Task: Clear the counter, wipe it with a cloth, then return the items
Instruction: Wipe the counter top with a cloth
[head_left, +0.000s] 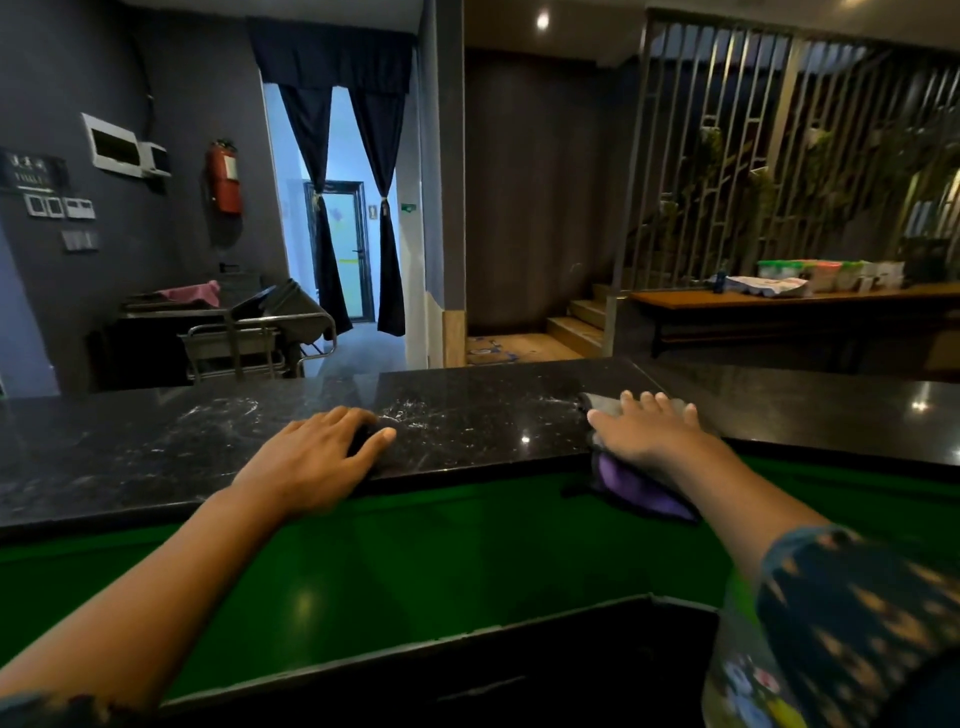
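Cloth (631, 480), purple-grey, at right corner of black granite counter (467, 415), your right hand (649, 428) flat on it, fingers spread. Left hand (317, 457) loosely curled at near edge, holding nothing. Risk: hanging tail drags cloth off edge; wet streaks left unwiped.

Dark grey walls (197, 93) close the room on the left, with a red fire extinguisher (224, 176) hung beside a doorway draped in dark curtains (332, 208). A metal trolley (260, 332) stands below. Wooden steps (576, 322) rise in the middle. On the right, a slatted metal screen (769, 156) backs a long wooden bench (779, 301). A ceiling spotlight (542, 21) glows overhead.
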